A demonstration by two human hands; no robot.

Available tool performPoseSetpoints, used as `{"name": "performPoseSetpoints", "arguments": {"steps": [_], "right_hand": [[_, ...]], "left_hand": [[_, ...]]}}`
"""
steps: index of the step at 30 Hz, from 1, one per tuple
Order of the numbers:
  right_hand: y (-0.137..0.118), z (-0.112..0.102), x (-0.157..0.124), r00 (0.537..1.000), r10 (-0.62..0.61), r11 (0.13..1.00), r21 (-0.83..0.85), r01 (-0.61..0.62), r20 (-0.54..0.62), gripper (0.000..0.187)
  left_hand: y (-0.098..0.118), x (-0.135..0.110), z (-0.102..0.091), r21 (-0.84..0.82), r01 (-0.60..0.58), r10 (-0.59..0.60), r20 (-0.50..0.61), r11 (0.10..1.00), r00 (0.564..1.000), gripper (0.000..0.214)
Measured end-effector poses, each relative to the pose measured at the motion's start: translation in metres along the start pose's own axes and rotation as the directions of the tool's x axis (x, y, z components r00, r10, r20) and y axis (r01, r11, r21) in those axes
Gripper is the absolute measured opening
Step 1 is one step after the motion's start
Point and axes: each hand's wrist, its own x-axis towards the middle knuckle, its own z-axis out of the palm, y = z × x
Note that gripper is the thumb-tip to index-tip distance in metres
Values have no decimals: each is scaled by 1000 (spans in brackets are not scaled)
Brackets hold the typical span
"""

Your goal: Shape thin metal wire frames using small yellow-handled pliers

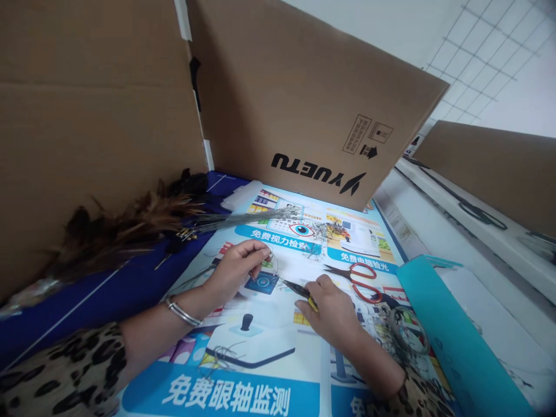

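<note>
Nearest us, leopard-print sleeves, one at the left and one at the right. Under the forearms, we record one printed poster, blue and white with Chinese lettering, spread on a dark blue counter.

Left hand, with silver bangle at the wrist: fingers pinched narrow on what looks like a fine wire, above the poster's middle. Right hand: fingers closed round yellow-handled pliers, tips pointing left toward the other hand; we cannot tell whether the tips grip anything.

Scissors, red-handled: just beyond the right hand, blades pointing left. Wire coil: right of that hand, beside a turquoise box. Wire scraps: near side, left of centre. Straight wires, bundled: far side, beyond the left hand. Brown feathers: heaped at left. Cardboard box, marked YUETU upside down: standing at the far side.
</note>
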Motion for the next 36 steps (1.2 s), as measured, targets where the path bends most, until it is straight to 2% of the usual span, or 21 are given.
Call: {"name": "performPoseSetpoints", "arguments": {"steps": [4, 11, 18, 29, 36], "right_hand": [[-1, -9, 1, 999, -35, 995, -94, 38, 29, 26], [2, -22, -4, 991, -103, 983, -143, 114, 83, 28], [8, -33, -8, 998, -28, 976, -212, 39, 55, 27], [8, -25, 0, 995, -70, 990, -121, 79, 71, 31], [-5, -22, 9, 994, -90, 981, -164, 100, 66, 28]], "left_hand": [[-4, 0, 0, 10, -9, 9, -12, 1000, 1000, 17], [-3, 2, 2, -35, -19, 18, -31, 999, 999, 17], [-4, 0, 1, -45, -2, 1, -24, 999, 1000, 16], [-7, 1, 1, 10, -19, 19, -20, 1000, 1000, 18], [-8, 1, 2, -2, -10, 10, -13, 1000, 1000, 18]]}}
